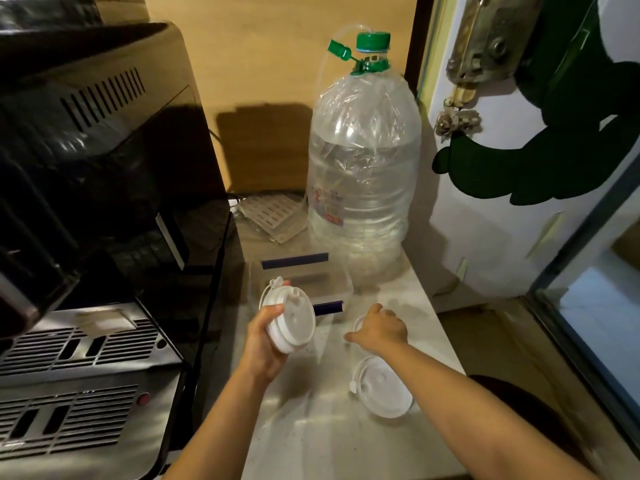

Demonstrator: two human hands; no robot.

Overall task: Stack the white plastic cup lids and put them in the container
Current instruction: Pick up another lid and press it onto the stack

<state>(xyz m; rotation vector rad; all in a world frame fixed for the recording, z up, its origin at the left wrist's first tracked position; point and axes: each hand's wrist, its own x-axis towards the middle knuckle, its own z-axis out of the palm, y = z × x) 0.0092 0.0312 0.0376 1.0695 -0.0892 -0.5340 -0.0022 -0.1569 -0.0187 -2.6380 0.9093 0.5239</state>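
My left hand (pixel 265 344) grips a stack of white plastic cup lids (pixel 294 318), tilted, just in front of a clear plastic container (pixel 341 285) with dark blue clips. My right hand (pixel 381 329) lies palm down over another white lid (pixel 358 322) on the counter, covering most of it; whether the fingers grip it I cannot tell. One more white lid (pixel 384 389) lies flat on the counter under my right forearm.
A large clear water bottle (pixel 363 174) with a green cap stands behind the container. A black coffee machine (pixel 86 202) fills the left side. The pale counter (pixel 311 427) ends at the right against a white door.
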